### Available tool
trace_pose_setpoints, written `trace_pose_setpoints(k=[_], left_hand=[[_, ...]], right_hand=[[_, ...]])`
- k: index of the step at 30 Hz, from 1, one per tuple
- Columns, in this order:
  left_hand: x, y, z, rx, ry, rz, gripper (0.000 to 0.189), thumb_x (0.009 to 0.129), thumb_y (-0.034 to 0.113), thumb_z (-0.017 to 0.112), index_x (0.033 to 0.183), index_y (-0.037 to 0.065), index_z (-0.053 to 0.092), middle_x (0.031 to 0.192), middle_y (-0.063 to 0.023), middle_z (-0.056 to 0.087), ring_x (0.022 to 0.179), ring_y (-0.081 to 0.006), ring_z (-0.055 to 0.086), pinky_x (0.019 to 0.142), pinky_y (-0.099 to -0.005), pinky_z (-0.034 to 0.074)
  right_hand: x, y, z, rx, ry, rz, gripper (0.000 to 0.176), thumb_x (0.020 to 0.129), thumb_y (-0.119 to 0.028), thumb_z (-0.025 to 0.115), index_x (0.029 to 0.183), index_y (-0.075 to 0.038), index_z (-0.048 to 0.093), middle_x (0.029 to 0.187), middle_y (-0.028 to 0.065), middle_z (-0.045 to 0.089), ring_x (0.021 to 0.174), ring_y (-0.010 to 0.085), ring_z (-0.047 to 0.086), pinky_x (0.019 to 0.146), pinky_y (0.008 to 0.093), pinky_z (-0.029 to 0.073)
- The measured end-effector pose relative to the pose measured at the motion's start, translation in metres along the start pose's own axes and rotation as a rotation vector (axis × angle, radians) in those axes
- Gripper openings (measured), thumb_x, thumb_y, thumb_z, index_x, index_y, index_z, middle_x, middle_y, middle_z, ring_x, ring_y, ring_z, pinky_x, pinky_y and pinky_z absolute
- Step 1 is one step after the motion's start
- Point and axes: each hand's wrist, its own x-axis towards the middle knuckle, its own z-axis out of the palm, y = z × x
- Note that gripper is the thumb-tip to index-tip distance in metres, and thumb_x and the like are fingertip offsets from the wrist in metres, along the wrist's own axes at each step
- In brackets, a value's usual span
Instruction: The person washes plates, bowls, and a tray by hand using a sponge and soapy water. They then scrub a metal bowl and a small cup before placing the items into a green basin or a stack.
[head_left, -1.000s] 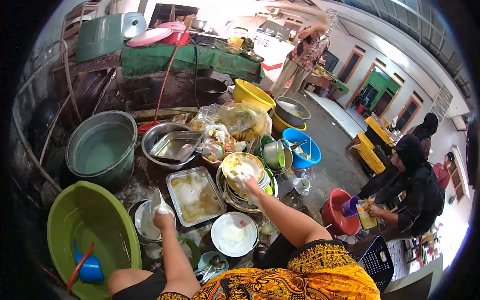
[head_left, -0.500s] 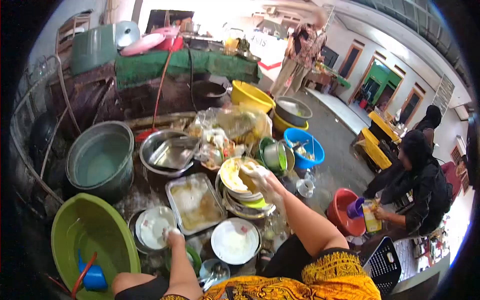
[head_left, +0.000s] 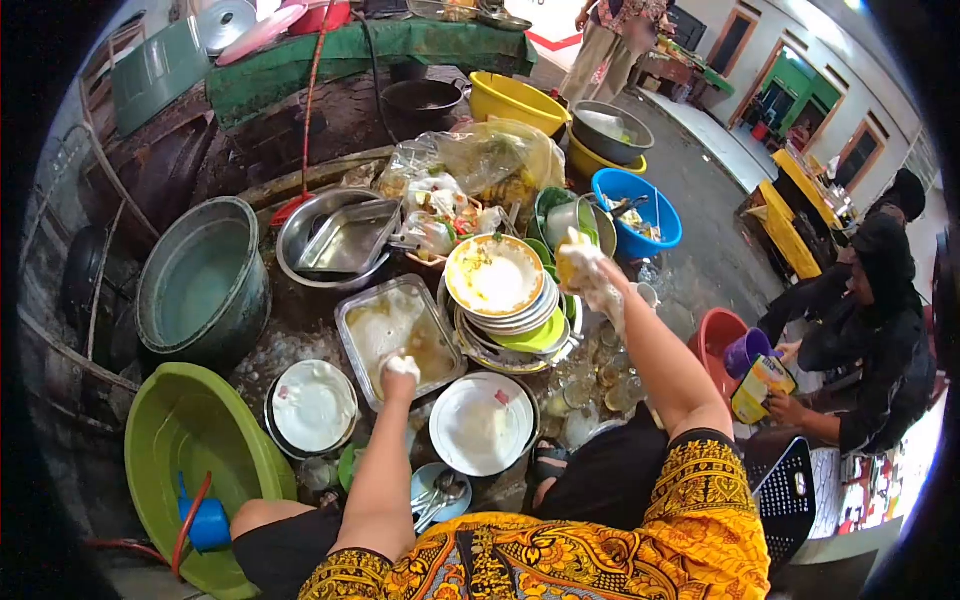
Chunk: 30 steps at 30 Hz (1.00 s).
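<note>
My right hand (head_left: 602, 285) is covered in suds and wrapped round a foamy yellowish sponge (head_left: 572, 265). It is to the right of a stack of plates, whose top plate (head_left: 494, 275) has an orange rim and food smears. Over the near right part of a metal tray (head_left: 362, 345) with sudsy liquid is my left hand (head_left: 400, 374). Foam hides its fingers, and no dish shows in it. Left of that hand lies a soapy white plate (head_left: 314, 406) on a dark pan. Another sudsy white plate (head_left: 482, 425) sits in front of the stack.
Water stands in a grey tub (head_left: 203, 280); a green basin (head_left: 205, 430) holds a blue dipper (head_left: 205, 522). A bag of scraps (head_left: 480, 165) lies behind the plates. To the right are a blue basin (head_left: 637, 214), glasses and a person (head_left: 870, 320) with a yellow packet.
My left hand has left the white plate on the pan and moved up and right over the tray. My right hand has moved right, off the top plate. The view has tilted down.
</note>
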Motion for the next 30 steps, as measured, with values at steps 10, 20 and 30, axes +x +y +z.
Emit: trace_pose_setpoints(k=[10, 20, 30], left_hand=[[0.100, 0.076, 0.123, -0.648, -0.144, -0.516, 0.018, 0.078, 0.012, 0.047, 0.089, 0.001, 0.056, 0.079, -0.0069, 0.058, 0.063, -0.0135, 0.055, 0.048, -0.0255, 0.043], [0.128, 0.100, 0.163, -0.889, 0.000, -0.415, 0.029, 0.081, 0.007, 0.041, 0.109, 0.006, 0.046, 0.101, -0.0085, 0.054, 0.083, -0.0157, 0.055, 0.068, -0.0304, 0.047], [0.097, 0.074, 0.067, -1.397, -0.152, -0.611, 0.037, 0.077, 0.006, 0.045, 0.114, 0.002, 0.042, 0.100, -0.0127, 0.055, 0.086, -0.0235, 0.058, 0.072, -0.0345, 0.050]], right_hand=[[0.153, 0.103, -0.024, -0.135, -0.110, -0.002, 0.034, 0.074, -0.030, 0.050, 0.099, -0.009, 0.058, 0.101, 0.0099, 0.054, 0.092, 0.0241, 0.047, 0.079, 0.0421, 0.036], [0.123, 0.088, -0.017, -0.081, -0.139, 0.185, 0.035, 0.082, -0.032, 0.042, 0.101, -0.009, 0.058, 0.110, 0.0112, 0.051, 0.099, 0.0242, 0.045, 0.081, 0.0427, 0.036], [0.133, 0.115, -0.035, -0.023, -0.076, 0.206, 0.051, 0.066, -0.028, 0.065, 0.110, -0.008, 0.050, 0.108, 0.0098, 0.051, 0.094, 0.0229, 0.048, 0.079, 0.0383, 0.039]])
